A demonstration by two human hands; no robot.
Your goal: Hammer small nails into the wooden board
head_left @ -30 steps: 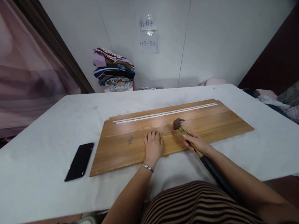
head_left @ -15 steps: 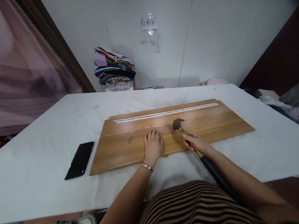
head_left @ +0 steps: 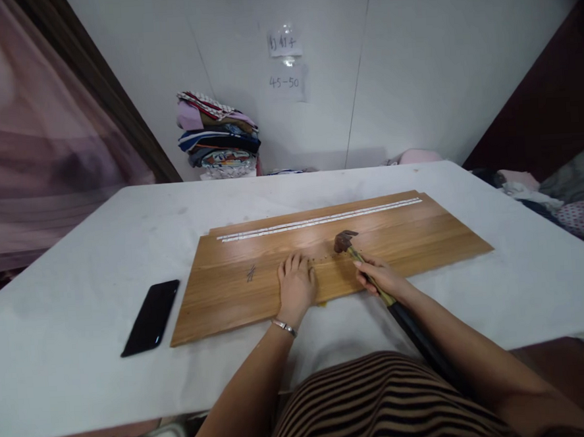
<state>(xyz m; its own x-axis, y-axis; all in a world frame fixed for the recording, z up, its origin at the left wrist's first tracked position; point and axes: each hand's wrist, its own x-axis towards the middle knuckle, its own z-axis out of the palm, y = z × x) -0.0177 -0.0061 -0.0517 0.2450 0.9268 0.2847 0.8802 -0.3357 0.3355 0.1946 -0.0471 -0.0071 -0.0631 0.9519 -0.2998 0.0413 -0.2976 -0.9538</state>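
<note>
My left hand [head_left: 297, 284] lies flat on a wood-grain board [head_left: 228, 301], fingers stretched toward its far side. My right hand [head_left: 381, 278] is wrapped round the handle of a claw hammer [head_left: 343, 242], whose rusty head is over the board's middle. Whether the head touches the wood I cannot tell. A row of tiny nail points or holes [head_left: 325, 256] runs between my left hand and the hammer head. Left of my left hand, several loose nails [head_left: 250, 273] lie on the board. Two white strips [head_left: 316, 221] run along its far part.
The board rests on a white-covered table [head_left: 80, 310]. A black phone [head_left: 151, 317] lies left of the board. Against the wall behind stands a stack of folded clothes [head_left: 219, 134], and paper notes [head_left: 287, 80] are stuck above. More cloth [head_left: 522, 181] is heaped beyond the right edge.
The whole view has shifted slightly. My left hand stays flat on the board and my right hand keeps hold of the hammer, both in nearly the same place.
</note>
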